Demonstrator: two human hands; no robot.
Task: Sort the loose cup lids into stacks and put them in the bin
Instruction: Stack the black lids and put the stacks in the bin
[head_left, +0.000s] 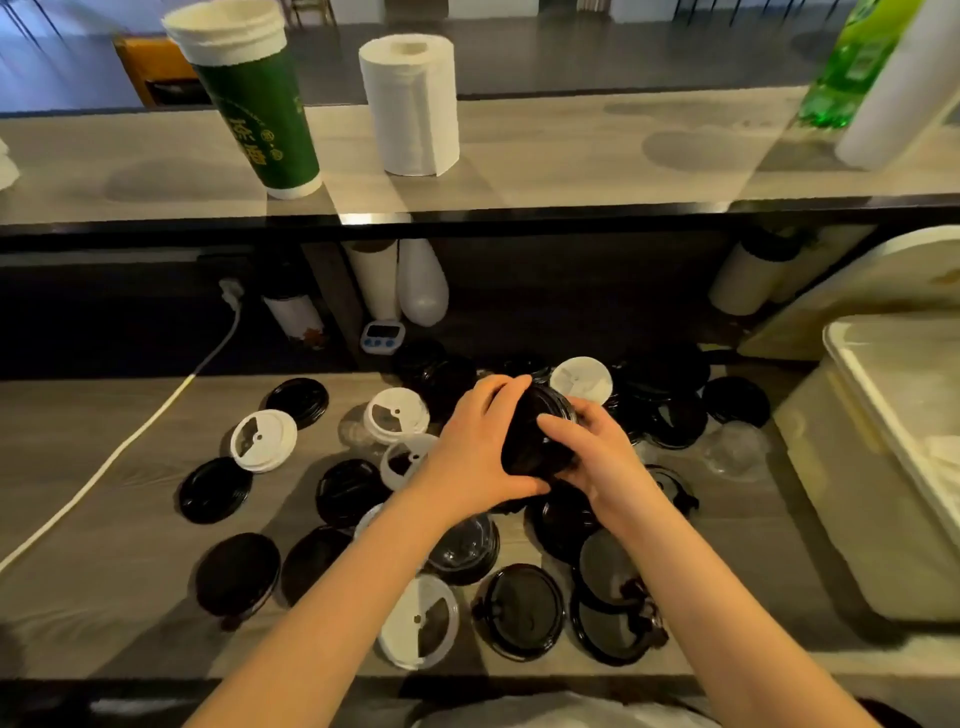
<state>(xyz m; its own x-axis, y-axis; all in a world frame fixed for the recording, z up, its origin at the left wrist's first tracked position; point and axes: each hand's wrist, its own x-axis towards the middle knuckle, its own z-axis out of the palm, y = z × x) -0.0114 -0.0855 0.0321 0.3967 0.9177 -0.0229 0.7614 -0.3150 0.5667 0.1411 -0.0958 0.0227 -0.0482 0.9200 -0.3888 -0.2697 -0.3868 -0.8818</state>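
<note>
Lower counter (104, 519): wood-grain top. Loose cup lids are scattered over its middle and right portion. Black lids (215, 490) are in the majority, some lying singly toward the left and front, others overlapping in a heap toward the back. White lids (263, 440) lie among them, one just beside a black lid at the left. A clear lid (735, 449) lies near the right. A white cable (130, 441) runs diagonally across the left portion. A pale bin (852, 519) stands at the right end. A small timer (383, 336) stands at the back. Upper shelf (571, 156): it carries a green stack of paper cups (260, 114), a paper roll (410, 104) beside it, and at the far right a green bottle (852, 67) and a white roll (904, 88).
</note>
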